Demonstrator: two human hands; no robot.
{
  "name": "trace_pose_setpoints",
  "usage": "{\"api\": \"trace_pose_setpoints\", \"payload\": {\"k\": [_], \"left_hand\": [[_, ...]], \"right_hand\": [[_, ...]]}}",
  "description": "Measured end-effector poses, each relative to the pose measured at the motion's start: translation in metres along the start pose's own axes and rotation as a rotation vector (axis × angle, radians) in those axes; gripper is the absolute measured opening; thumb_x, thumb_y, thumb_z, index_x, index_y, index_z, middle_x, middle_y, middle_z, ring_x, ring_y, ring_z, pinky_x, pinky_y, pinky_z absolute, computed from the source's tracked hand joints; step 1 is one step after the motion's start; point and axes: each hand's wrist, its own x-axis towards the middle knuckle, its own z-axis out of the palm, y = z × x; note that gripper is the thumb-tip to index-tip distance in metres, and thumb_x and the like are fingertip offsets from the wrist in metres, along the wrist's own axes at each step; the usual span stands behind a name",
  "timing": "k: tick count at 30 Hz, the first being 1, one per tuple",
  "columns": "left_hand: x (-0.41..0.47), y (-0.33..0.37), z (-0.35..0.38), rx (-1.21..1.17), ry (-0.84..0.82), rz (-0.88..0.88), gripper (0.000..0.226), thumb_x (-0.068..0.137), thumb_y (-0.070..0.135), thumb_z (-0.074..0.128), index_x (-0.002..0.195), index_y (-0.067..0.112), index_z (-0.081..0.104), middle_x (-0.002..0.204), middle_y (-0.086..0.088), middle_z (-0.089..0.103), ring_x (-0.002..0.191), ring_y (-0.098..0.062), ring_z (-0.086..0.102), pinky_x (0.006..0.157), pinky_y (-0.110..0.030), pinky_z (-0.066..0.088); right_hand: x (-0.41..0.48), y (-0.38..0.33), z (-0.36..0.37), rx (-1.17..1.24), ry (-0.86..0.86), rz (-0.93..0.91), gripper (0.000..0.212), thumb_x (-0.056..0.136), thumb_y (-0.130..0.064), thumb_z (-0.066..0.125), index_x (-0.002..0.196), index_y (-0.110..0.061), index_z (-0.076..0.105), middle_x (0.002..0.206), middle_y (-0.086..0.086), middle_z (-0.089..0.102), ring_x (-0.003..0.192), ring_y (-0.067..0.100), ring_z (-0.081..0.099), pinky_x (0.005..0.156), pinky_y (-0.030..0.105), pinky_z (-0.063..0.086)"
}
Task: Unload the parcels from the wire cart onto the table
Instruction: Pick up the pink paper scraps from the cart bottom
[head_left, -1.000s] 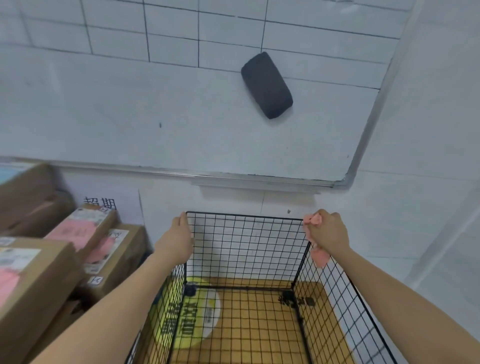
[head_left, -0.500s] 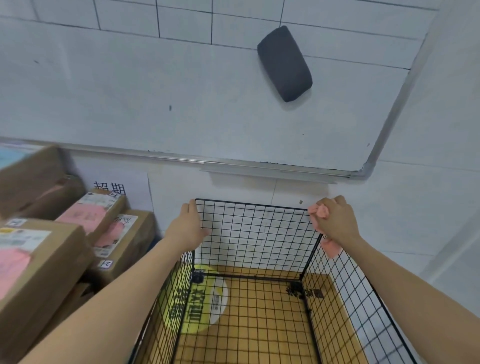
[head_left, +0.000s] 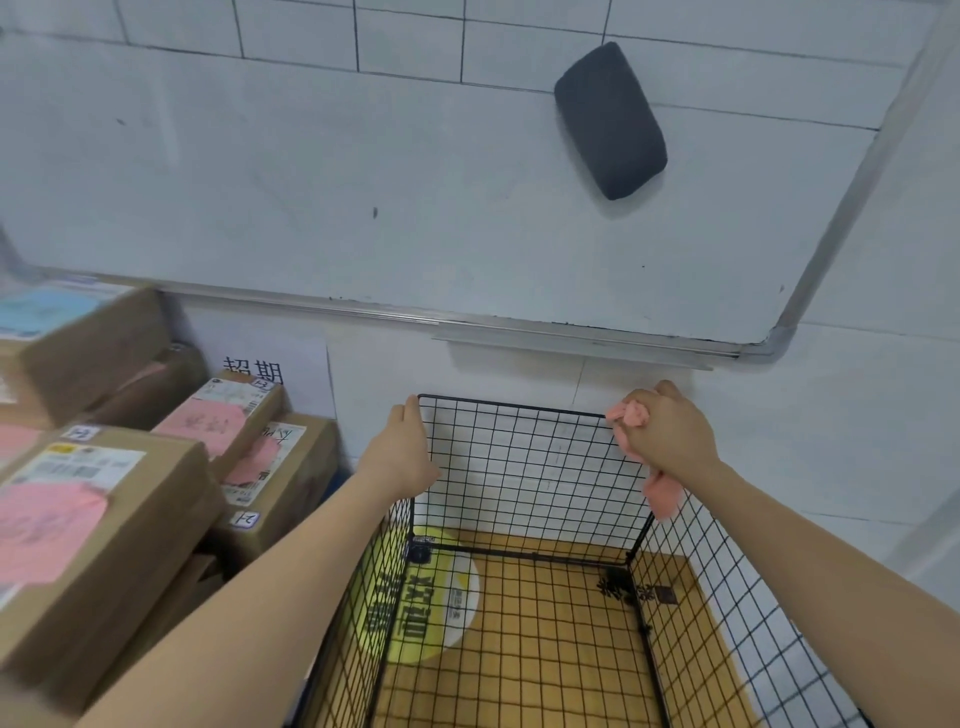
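The black wire cart (head_left: 524, 467) stands against the wall in front of me, and nothing lies inside it. My left hand (head_left: 402, 452) grips the far left corner of its top rim. My right hand (head_left: 667, 434) grips the far right corner, with a pink cloth (head_left: 662, 493) bunched in the fist and hanging down. Several brown cardboard parcels (head_left: 98, 525) with pink and white labels are stacked at the left; the table under them is hidden.
A whiteboard (head_left: 363, 182) hangs on the tiled wall above the cart, with a dark eraser (head_left: 610, 122) stuck to it. A paper sign (head_left: 260, 369) is on the wall behind the parcels. Through the cart's mesh I see a yellow floor sticker (head_left: 431, 603).
The view has shifted slightly left and down, so the cart and the eraser sit further right in frame. Both hands have stayed on the cart's far corners.
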Motion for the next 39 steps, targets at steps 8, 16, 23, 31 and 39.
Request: {"api": "trace_pose_setpoints", "payload": {"k": [8, 16, 23, 31, 39], "left_hand": [[0.002, -0.003, 0.003, 0.016, 0.016, -0.009, 0.091, 0.084, 0.01, 0.064, 0.151, 0.009, 0.002, 0.152, -0.009, 0.019, 0.122, -0.031, 0.049, 0.094, -0.036, 0.044], [-0.001, -0.002, 0.002, -0.015, 0.009, -0.011, 0.095, 0.083, 0.009, 0.065, 0.151, 0.01, -0.001, 0.154, -0.008, 0.015, 0.122, -0.031, 0.05, 0.095, -0.037, 0.045], [-0.001, -0.002, 0.002, -0.021, 0.01, -0.021, 0.092, 0.082, 0.006, 0.062, 0.151, 0.008, 0.001, 0.151, -0.008, 0.018, 0.12, -0.032, 0.051, 0.092, -0.04, 0.045], [-0.002, -0.003, -0.001, -0.142, 0.028, 0.009, 0.07, 0.087, 0.01, 0.06, 0.144, 0.01, 0.019, 0.137, -0.01, 0.037, 0.116, -0.03, 0.052, 0.094, -0.04, 0.045], [-0.005, -0.002, -0.004, -0.287, 0.041, -0.058, 0.061, 0.098, 0.02, 0.047, 0.149, 0.015, 0.014, 0.132, -0.02, 0.052, 0.117, -0.035, 0.052, 0.094, -0.038, 0.043]], "right_hand": [[-0.005, -0.019, 0.008, 0.151, 0.097, 0.01, 0.018, 0.085, -0.015, 0.057, 0.098, -0.017, 0.069, 0.103, 0.009, 0.063, 0.088, 0.016, 0.052, 0.062, 0.023, 0.035], [0.003, -0.106, 0.03, 0.184, 0.02, -0.128, 0.029, 0.077, -0.03, 0.047, 0.095, -0.028, 0.07, 0.1, 0.0, 0.057, 0.088, 0.021, 0.056, 0.066, 0.026, 0.042], [0.009, -0.165, 0.046, 0.22, -0.053, -0.23, 0.024, 0.082, -0.033, 0.063, 0.104, -0.026, 0.067, 0.108, 0.003, 0.053, 0.096, 0.026, 0.056, 0.079, 0.031, 0.048], [0.011, -0.197, 0.056, 0.275, -0.066, -0.268, 0.033, 0.077, -0.03, 0.07, 0.109, -0.025, 0.067, 0.111, 0.005, 0.052, 0.103, 0.03, 0.053, 0.081, 0.031, 0.046], [-0.009, -0.168, 0.067, 0.226, 0.123, -0.276, 0.032, 0.073, -0.029, 0.076, 0.104, -0.029, 0.067, 0.111, 0.002, 0.05, 0.101, 0.023, 0.05, 0.069, 0.027, 0.04]]}}
